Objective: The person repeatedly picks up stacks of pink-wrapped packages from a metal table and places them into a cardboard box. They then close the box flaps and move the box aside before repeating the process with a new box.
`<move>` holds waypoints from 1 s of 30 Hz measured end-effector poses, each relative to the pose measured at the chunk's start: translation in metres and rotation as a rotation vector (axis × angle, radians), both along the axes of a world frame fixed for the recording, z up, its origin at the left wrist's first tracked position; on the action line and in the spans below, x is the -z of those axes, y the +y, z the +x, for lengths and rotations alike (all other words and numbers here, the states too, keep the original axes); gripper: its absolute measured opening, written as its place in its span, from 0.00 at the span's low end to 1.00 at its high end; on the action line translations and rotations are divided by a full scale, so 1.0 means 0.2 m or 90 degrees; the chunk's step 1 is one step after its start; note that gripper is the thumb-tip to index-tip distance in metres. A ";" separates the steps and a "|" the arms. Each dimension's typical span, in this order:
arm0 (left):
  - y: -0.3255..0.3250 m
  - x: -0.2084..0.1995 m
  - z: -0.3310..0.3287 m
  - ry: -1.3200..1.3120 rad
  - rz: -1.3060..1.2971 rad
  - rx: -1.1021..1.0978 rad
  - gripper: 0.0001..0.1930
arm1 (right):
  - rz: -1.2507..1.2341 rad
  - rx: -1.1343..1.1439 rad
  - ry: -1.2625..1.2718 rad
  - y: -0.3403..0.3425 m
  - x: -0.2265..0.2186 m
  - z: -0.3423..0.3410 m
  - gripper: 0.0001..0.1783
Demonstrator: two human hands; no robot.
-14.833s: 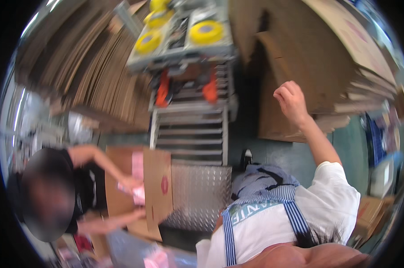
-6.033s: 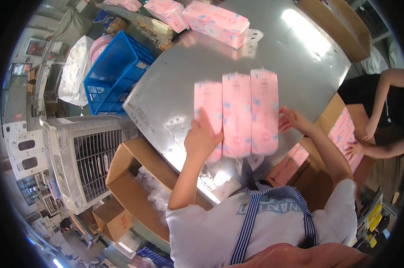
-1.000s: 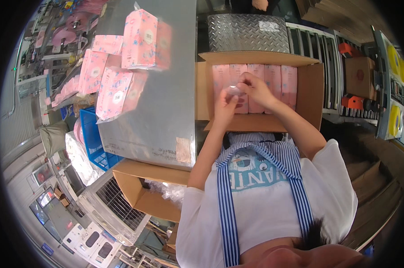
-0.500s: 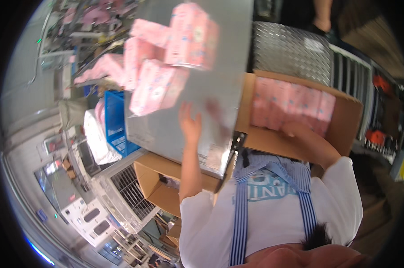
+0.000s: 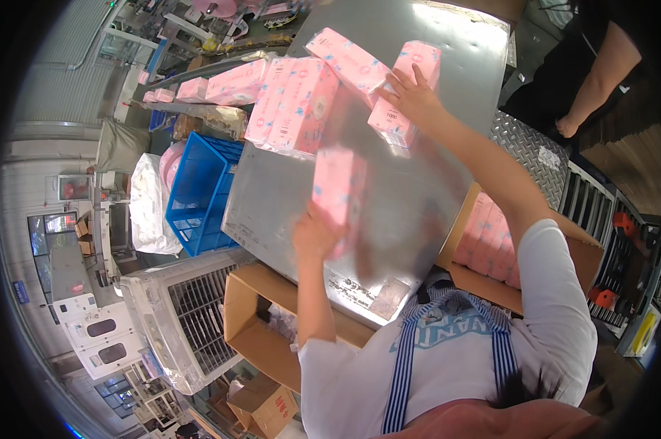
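Note:
My left hand (image 5: 316,235) is closed around the near end of a pink wrapped tissue pack (image 5: 339,183); both are blurred. My right hand (image 5: 416,101) reaches farther out over the metal table (image 5: 396,212), its fingers laid across another pink tissue pack (image 5: 393,124) and gripping it. That pack touches a slanted pink pack (image 5: 349,62) at its left. Side by side left of my hands stand more pink packs (image 5: 294,106). Beside my right arm, an open cardboard box (image 5: 561,252) holds a row of pink packs (image 5: 488,238), partly hidden by the arm.
Pink packs (image 5: 235,82) line a conveyor at the far left. A blue crate (image 5: 199,194) stands left of the table, and an open cardboard box (image 5: 254,329) sits by its near left corner. Another person's arm (image 5: 597,84) is at the far right, beyond a diamond-plate surface (image 5: 528,139).
My right hand has left the cardboard box and reached across the table onto a pack. My left hand, empty before, now holds a pack. The view has shifted.

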State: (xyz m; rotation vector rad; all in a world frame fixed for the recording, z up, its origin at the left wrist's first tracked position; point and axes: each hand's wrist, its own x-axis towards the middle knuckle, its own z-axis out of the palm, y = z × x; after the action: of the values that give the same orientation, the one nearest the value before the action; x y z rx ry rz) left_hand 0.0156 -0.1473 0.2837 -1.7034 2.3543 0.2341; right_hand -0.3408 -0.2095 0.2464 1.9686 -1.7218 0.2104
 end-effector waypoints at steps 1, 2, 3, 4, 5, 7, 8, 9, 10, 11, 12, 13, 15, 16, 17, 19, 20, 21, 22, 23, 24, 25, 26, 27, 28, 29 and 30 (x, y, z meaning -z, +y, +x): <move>0.07 -0.05 0.01 0.026 0.070 -0.010 0.51 | -0.028 0.012 0.035 -0.05 0.04 0.00 0.30; 0.11 -0.01 0.07 0.129 0.156 -0.083 0.49 | 0.118 0.013 0.038 -0.07 -0.06 0.08 0.34; 0.14 0.06 0.14 0.234 0.242 -0.163 0.47 | 0.267 0.010 0.043 -0.09 -0.24 0.21 0.39; 0.17 0.07 0.16 0.345 0.326 -0.237 0.45 | 0.413 0.014 0.055 -0.10 -0.35 0.28 0.43; 0.18 0.09 0.13 0.395 0.403 -0.278 0.43 | 0.404 0.008 0.023 -0.12 -0.30 0.32 0.51; 0.18 0.11 -0.01 0.496 0.558 -0.346 0.39 | 0.439 0.059 -0.195 -0.12 -0.22 0.32 0.51; 0.18 0.14 -0.05 0.557 0.528 -0.363 0.38 | 0.449 0.080 -0.307 -0.11 -0.18 0.32 0.50; 0.19 0.20 -0.09 0.617 0.497 -0.377 0.36 | 0.502 0.100 -0.452 -0.08 -0.14 0.30 0.49; 0.19 0.28 -0.13 0.677 0.465 -0.393 0.35 | 0.554 0.120 -0.597 -0.04 -0.08 0.27 0.47; 0.20 0.40 -0.18 0.709 0.358 -0.351 0.35 | 0.604 0.138 -0.743 0.01 -0.06 0.26 0.45; 0.21 0.54 -0.21 0.731 0.251 -0.311 0.34 | 0.613 0.087 -0.754 0.06 -0.09 0.28 0.44; 0.22 0.61 -0.21 0.745 0.144 -0.268 0.34 | 0.619 0.037 -0.769 0.13 -0.15 0.31 0.43; 0.27 0.45 -0.27 0.730 0.183 -0.225 0.32 | 0.539 -0.020 -0.832 0.29 -0.15 0.27 0.41; 0.32 0.32 -0.30 0.719 0.202 -0.203 0.31 | 0.459 -0.041 -0.875 0.37 -0.11 0.24 0.41; 0.37 0.20 -0.31 0.739 0.240 -0.180 0.34 | 0.376 -0.057 -0.916 0.46 -0.09 0.21 0.41; 0.49 0.21 -0.24 0.763 0.231 -0.145 0.37 | 0.396 -0.074 -1.055 0.68 -0.18 0.20 0.42; 0.53 0.22 -0.23 0.778 0.226 -0.115 0.39 | 0.393 -0.082 -1.122 0.78 -0.22 0.18 0.42; 0.56 0.28 -0.21 0.815 0.338 -0.140 0.44 | 0.389 -0.104 -1.107 0.90 -0.20 0.15 0.43; 0.58 0.24 -0.27 0.799 0.316 -0.096 0.44 | 0.378 -0.116 -1.091 1.04 -0.15 0.10 0.43; 0.62 0.17 -0.34 0.783 0.296 -0.054 0.44 | 0.371 -0.124 -1.075 1.16 -0.11 0.07 0.44; 0.65 0.14 -0.40 0.768 0.277 -0.010 0.44 | 0.347 -0.098 -1.129 1.27 -0.08 0.06 0.44; 0.67 0.14 -0.43 0.772 0.285 0.021 0.43 | 0.325 -0.072 -1.182 1.37 -0.07 0.04 0.44; 0.68 0.15 -0.46 0.780 0.293 0.049 0.43 | 0.305 -0.046 -1.232 1.47 -0.09 0.03 0.44; 0.71 0.15 -0.52 0.772 0.325 0.079 0.42 | 0.224 0.008 -1.122 1.57 -0.14 0.02 0.42; 0.74 0.15 -0.58 0.766 0.360 0.114 0.41 | 0.181 0.049 -1.114 1.70 -0.17 -0.02 0.40; 0.76 0.07 -0.66 0.738 0.417 0.144 0.40 | 0.144 0.086 -1.110 1.84 -0.17 -0.07 0.38; 0.79 0.04 -0.73 0.708 0.471 0.173 0.39 | 0.108 0.122 -1.105 1.98 -0.19 -0.12 0.37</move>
State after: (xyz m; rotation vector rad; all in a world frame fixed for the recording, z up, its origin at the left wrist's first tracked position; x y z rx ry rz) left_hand -0.1295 0.0111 0.2756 -0.9176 2.4690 2.1097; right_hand -0.3651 0.1874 0.2844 1.5489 -2.7907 2.2273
